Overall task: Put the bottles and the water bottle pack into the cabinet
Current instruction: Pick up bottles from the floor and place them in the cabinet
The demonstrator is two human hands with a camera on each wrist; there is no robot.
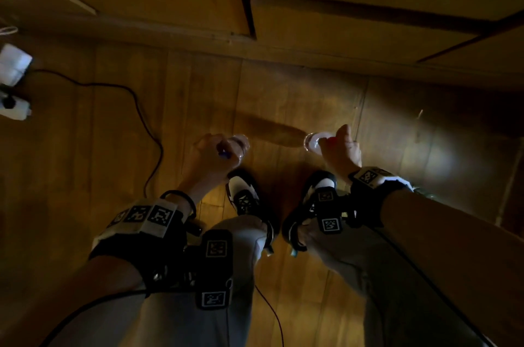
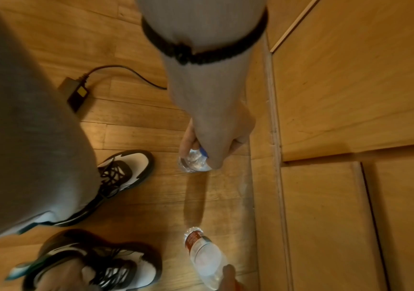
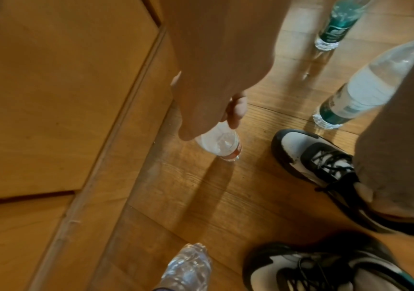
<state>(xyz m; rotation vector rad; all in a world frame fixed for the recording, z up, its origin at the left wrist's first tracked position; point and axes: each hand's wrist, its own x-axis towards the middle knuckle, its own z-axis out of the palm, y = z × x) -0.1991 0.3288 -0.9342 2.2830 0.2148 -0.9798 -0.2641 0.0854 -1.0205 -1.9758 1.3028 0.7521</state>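
Clear blue-capped bottle (image 2: 195, 160) in left hand (image 2: 215, 133) grip, red-labelled bottle (image 3: 222, 144) in right hand (image 3: 208, 110) grip

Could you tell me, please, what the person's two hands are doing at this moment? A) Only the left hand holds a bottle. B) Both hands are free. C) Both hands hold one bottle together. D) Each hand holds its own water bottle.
D: the left hand grips the blue-capped bottle by its top, and the right hand grips the red-labelled bottle, both in front of the closed cabinet doors.
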